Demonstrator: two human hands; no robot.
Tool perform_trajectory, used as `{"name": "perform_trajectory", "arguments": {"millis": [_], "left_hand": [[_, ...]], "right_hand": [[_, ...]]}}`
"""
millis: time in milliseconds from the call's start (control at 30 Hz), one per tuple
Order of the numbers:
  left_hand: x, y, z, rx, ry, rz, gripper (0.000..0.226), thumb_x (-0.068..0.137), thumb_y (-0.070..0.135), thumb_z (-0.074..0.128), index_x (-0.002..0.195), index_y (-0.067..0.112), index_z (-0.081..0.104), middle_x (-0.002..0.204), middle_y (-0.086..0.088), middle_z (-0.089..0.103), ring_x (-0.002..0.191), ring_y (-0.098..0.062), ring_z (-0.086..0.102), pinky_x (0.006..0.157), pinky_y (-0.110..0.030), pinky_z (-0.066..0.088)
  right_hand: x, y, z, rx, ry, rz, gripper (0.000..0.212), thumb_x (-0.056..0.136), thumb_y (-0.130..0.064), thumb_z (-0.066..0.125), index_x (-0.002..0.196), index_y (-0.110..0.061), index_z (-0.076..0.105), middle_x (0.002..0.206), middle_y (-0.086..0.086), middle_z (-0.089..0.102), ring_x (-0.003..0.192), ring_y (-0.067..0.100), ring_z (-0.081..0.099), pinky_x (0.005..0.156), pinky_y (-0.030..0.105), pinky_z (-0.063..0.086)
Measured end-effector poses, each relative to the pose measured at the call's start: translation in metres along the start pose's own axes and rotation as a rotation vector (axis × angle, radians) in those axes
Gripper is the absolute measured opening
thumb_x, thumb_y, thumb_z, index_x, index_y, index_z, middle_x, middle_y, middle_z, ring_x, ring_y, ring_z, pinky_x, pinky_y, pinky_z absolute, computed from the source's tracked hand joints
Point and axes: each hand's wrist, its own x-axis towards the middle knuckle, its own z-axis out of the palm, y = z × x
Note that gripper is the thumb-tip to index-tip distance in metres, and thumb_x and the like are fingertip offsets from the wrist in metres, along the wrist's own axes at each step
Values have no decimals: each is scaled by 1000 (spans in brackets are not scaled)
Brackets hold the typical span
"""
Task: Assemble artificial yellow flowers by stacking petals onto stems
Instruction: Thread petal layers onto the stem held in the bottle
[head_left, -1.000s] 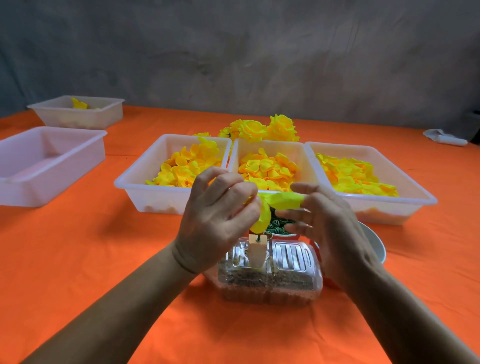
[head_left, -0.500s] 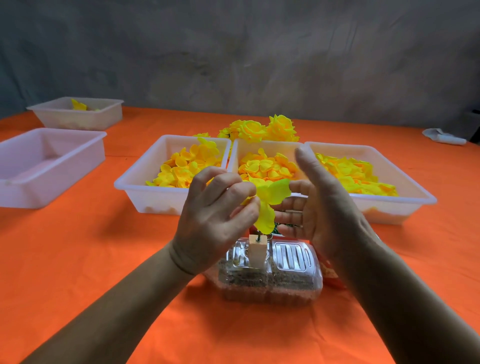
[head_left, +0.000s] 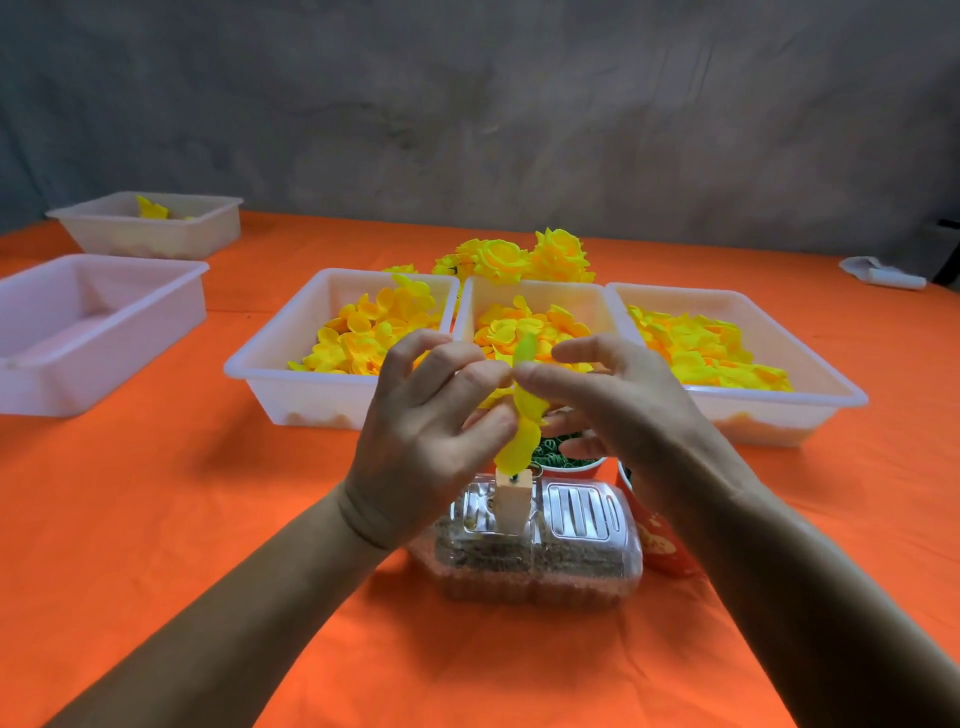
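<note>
On the orange-clothed worktop (head_left: 156, 519), far left, stands an empty translucent white plastic tray (head_left: 78, 332), and behind it a smaller white tray (head_left: 150, 228) holding a few yellow pieces. Further right, three white plastic trays sit side by side, touching: the left tray of yellow petals (head_left: 291, 364), the middle tray of yellow petals (head_left: 540, 301) and the right tray of yellow petals (head_left: 810, 374). Behind them lies a cluster of finished yellow artificial flowers (head_left: 524, 257).

In front of the trays, the left hand (head_left: 431, 447) has its fingers curled, pinching a yellow fabric petal piece (head_left: 522, 415) that stands above a small wooden block (head_left: 512, 501). The block rises from a clear plastic lidded box (head_left: 535, 551). The right hand (head_left: 623, 410) pinches the same petal piece from the other side with thumb and forefinger, its other fingers spread. Behind it a red-rimmed cup of green rings (head_left: 566, 457) shows. Far right lies a small white object (head_left: 883, 273).
</note>
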Motion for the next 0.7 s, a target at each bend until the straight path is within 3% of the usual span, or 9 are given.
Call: {"name": "perform_trajectory", "arguments": {"millis": [67,167,233,300,400,467,700], "left_hand": [[0,0,-1,-4,-9,-9,20,87,6,65,68,7,70,89,-9,71,86,-27,58,88,-41,42],[2,-1,-1,1,-2,-27,19,88,4,64,71,7,72,88,-9,71,86,-27,58,89,-41,41],[3,-1,-1,-8,10,-44,19,88,4,63,71,6,72,88,-10,71,86,-28,58,89,-42,42],[4,0,0,-22,25,-78,19,88,5,64,70,5,72,87,-10,70,85,-27,56,88,-42,42],[3,2,1,-76,15,-128,12,83,5,71,71,4,73,87,-9,71,86,-26,53,84,-41,41],[1,3,2,-89,2,-133,12,83,6,71,71,5,74,86,-9,71,86,-26,54,84,-40,41],[-3,2,2,-93,-17,-138,11,82,6,72,71,6,74,86,-8,71,86,-25,54,84,-40,42]], "right_hand": [[0,0,0,-29,51,-8,45,72,-34,78,110,-18,60,88,4,68,60,7,67,55,25,46],[-3,-3,-2,16,42,-36,53,60,-59,76,94,-20,66,74,-9,66,57,3,65,52,24,48],[-5,-5,-3,-9,-9,-49,62,50,-68,73,91,-22,66,75,-11,68,62,4,68,54,26,50],[-4,-4,-2,-51,-50,-45,52,59,-56,78,93,-18,66,79,-3,71,64,4,68,56,28,53],[1,-1,-1,-35,-44,-10,12,76,-16,75,78,-11,63,65,3,66,49,4,63,51,24,52],[4,1,-3,58,-81,74,15,80,-1,68,72,-10,59,55,1,62,43,6,60,45,19,49],[12,11,-6,293,-210,246,12,81,-2,66,71,-9,62,60,10,65,48,18,62,45,21,50]]}}
